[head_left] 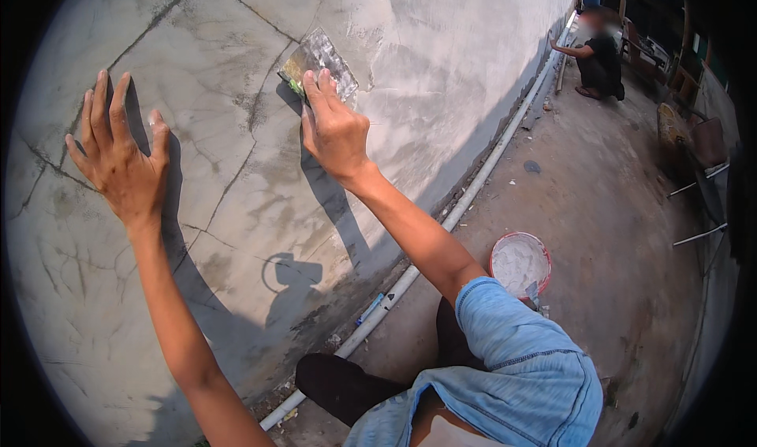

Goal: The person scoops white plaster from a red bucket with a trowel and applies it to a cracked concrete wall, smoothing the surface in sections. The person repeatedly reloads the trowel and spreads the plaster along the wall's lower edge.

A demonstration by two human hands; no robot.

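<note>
A grey cracked wall (pixel 213 210) fills the left and middle of the head view, with a paler coating toward its right part. My left hand (pixel 122 151) is open, its fingers spread at the wall beside a dark crack; whether the palm presses flat I cannot tell. My right hand (pixel 335 128) grips a putty knife (pixel 322 59) with a wide, smeared metal blade. Two fingers stretch along the blade, which lies against the wall where a crack meets the pale coating. The knife's handle is mostly hidden behind my hand.
A red-rimmed bucket (pixel 520 264) of white paste stands on the ground at my right. A white pipe (pixel 473 187) runs along the wall's foot. Farther off, a person (pixel 601 57) squats with an arm toward the wall. Chairs (pixel 706 151) line the right side.
</note>
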